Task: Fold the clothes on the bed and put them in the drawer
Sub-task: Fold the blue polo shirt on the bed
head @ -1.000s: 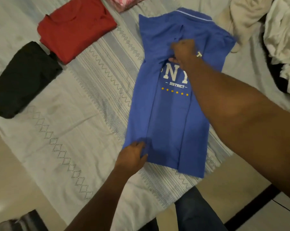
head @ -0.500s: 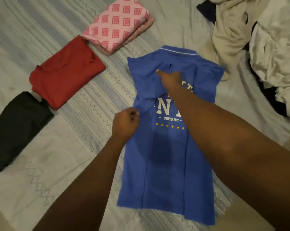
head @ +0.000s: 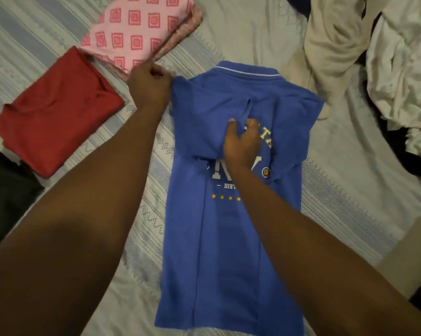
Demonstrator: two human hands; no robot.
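A blue polo shirt point(head: 231, 251) with white and yellow print lies lengthwise on the bed, both sides folded inward. My left hand point(head: 150, 86) pinches the shirt's upper left shoulder corner. My right hand point(head: 243, 144) lies on the chest print, thumb and fingers pinching the edge of the folded-in sleeve. Three folded garments lie to the left: a pink patterned one point(head: 139, 30), a red one point(head: 57, 112) and a black one point(head: 6, 192).
The bed point(head: 350, 195) has a pale striped cover. A heap of unfolded beige clothes point(head: 335, 40) and white clothes point(head: 403, 69) lies at the upper right, with something dark under it. Floor shows at the lower right point(head: 410, 251).
My left hand moved from the shirt's hem up its left edge to the shoulder corner. My right hand shifted on the chest and now pinches the sleeve fold. The view tilted up the bed.
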